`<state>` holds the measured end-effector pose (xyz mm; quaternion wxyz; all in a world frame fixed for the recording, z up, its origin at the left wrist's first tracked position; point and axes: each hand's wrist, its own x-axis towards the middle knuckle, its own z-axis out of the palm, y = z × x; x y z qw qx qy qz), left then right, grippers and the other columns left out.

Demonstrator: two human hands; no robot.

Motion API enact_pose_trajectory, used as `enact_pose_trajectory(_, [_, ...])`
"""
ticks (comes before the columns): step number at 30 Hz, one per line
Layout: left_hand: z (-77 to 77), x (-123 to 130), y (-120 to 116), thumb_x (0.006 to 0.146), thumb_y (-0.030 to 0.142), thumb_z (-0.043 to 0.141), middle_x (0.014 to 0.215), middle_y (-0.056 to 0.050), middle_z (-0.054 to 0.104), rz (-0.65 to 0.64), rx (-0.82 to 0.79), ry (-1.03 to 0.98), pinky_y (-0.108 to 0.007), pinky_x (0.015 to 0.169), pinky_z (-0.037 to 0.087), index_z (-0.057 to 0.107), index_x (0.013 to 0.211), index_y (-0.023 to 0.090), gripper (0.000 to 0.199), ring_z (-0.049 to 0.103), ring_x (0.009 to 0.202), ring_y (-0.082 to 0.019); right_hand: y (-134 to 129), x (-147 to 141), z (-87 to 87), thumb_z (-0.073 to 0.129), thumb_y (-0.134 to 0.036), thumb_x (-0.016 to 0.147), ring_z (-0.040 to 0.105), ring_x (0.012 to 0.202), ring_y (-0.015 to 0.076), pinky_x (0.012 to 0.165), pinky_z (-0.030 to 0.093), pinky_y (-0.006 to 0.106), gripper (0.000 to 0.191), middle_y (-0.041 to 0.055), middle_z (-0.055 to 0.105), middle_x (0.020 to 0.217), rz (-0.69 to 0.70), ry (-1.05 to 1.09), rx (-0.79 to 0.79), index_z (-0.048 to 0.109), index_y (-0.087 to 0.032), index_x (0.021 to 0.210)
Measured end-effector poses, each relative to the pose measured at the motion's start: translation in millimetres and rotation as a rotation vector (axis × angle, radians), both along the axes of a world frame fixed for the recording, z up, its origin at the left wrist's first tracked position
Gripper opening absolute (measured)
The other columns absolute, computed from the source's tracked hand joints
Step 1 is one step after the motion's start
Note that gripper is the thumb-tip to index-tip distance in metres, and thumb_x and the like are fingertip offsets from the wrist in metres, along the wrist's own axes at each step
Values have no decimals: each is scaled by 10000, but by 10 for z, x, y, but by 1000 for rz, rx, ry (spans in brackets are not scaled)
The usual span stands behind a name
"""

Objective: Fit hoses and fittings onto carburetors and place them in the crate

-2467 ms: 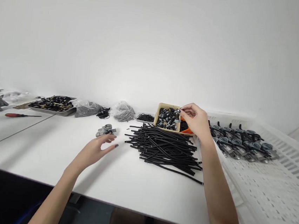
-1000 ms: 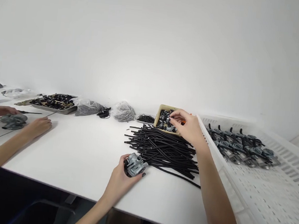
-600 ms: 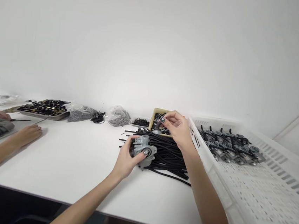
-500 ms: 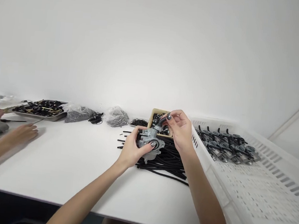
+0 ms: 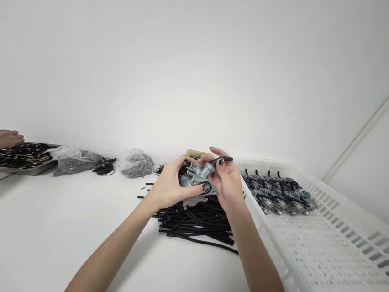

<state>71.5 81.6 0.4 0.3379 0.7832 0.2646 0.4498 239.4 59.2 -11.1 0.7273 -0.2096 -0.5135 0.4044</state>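
Directly above the black tubes (image 5: 196, 222), you hold a grey metal part (image 5: 196, 179).
Your left hand (image 5: 167, 187) has its fingers clamped around the body; your right hand (image 5: 229, 182) has its fingers closed on the black elbow (image 5: 225, 159) at the top. The tubes lie on the white surface (image 5: 68, 239), near the white crate (image 5: 342, 286); another person's hand (image 5: 5, 139) is at the metal tray (image 5: 46, 167).

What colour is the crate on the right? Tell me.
The crate is white, with slotted walls; the head view shows it best.
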Motion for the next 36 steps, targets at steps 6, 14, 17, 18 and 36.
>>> enact_pose_trajectory(6, [-49,-196,80,688,395,774,998,-22,683,-50,-47,49,-308,776,442,608,1086,197,475,597,859,-211,37,-97,-111,666,-693,877,724,1131,284,1047,530,449,447,63,808,936,72,-202,-68,729,-254,932])
enact_pose_trajectory(14, [-39,-225,83,686,402,763,875,6,629,-103,-50,88,-283,694,402,598,1018,184,430,539,775,-187,35,-197,-158,630,-765,850,714,1140,311,1003,568,503,498,58,773,740,92,-144,-80,668,-268,840])
enact_pose_trajectory(17, [-40,-224,71,690,383,768,873,4,623,-123,-64,90,-279,693,404,605,981,182,389,543,787,-190,51,-201,-160,595,-764,875,725,1122,309,990,578,496,502,48,753,692,117,-132,-104,667,-269,827])
enact_pose_trajectory(18, [-42,-227,70,693,391,765,865,4,619,-123,-65,86,-278,688,403,607,971,181,381,539,782,-190,54,-202,-164,591,-748,889,726,1121,305,994,576,493,485,41,749,686,130,-122,-105,670,-273,835])
enact_pose_trajectory(36, [-46,-242,77,699,451,762,895,-11,650,-116,-88,41,-302,723,401,628,969,177,407,554,821,-214,67,-67,-198,693,-612,895,687,1197,302,1006,564,472,360,83,794,882,231,-231,-53,708,-261,972])
